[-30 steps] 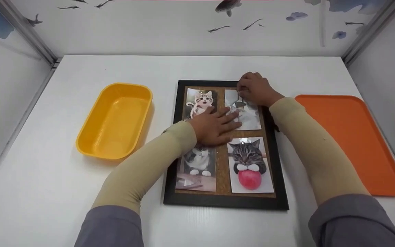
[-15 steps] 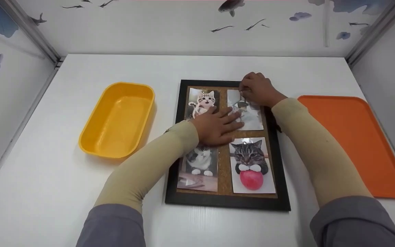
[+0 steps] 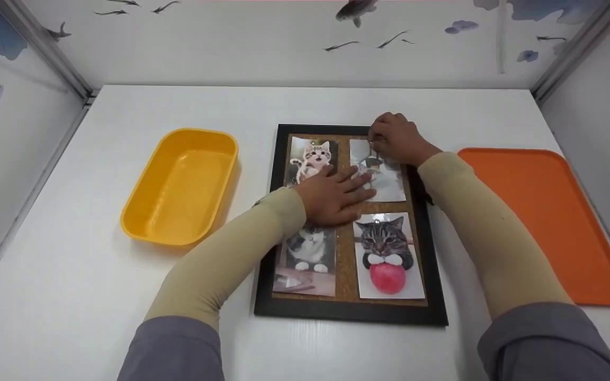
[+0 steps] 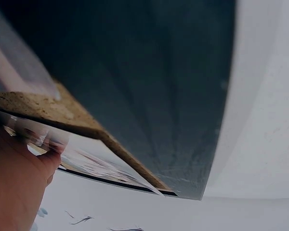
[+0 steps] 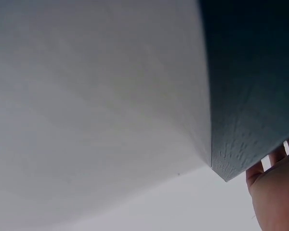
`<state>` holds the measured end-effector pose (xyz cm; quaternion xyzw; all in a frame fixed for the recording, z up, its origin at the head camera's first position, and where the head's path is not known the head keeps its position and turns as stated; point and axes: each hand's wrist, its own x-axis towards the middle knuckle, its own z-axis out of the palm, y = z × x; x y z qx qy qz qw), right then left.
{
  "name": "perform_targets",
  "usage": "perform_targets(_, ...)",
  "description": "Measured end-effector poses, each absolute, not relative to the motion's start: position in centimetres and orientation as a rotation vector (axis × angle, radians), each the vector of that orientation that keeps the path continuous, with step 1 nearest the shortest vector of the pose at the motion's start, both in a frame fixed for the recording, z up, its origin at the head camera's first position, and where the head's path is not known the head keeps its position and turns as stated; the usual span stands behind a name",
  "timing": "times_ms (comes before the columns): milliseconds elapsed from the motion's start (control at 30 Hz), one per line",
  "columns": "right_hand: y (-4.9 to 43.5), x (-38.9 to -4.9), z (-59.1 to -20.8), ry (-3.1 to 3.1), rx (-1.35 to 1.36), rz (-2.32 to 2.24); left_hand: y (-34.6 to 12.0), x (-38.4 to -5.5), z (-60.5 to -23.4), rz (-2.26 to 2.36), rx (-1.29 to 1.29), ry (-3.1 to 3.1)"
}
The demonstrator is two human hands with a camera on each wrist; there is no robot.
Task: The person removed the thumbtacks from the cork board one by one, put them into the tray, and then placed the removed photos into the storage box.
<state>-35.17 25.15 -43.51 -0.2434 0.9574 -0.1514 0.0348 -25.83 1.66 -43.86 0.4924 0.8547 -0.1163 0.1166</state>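
Observation:
A black-framed cork board (image 3: pixel 344 254) lies on the white table with cat photos on it. My left hand (image 3: pixel 331 198) rests palm down with spread fingers across the middle of the board, overlapping the upper photos. At the top middle of the upper right photo (image 3: pixel 387 182), the curled fingertips of my right hand (image 3: pixel 397 137) pinch a small pin, mostly hidden by the fingers. The tabby photo (image 3: pixel 388 254) at lower right has a small pin at its top. Also on the board are a kitten photo (image 3: pixel 313 153) and a grey-and-white cat photo (image 3: pixel 307 264).
A yellow tub (image 3: pixel 180 190) stands left of the board. To the right lies an orange tray (image 3: pixel 548 211), partly behind the right sleeve (image 3: pixel 490 233). White panels (image 3: pixel 231 47) with fish drawings stand at the back and sides of the table.
The head view shifts slightly. Both hands keep their places on the board, and nothing else visibly moves.

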Motion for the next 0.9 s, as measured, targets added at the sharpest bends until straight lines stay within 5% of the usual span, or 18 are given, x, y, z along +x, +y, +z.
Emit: perform_targets(900,25.48,-35.35,-43.82,2.939,-0.798,-0.476,1.51,-25.48,-43.24,-0.314,1.432,2.499)
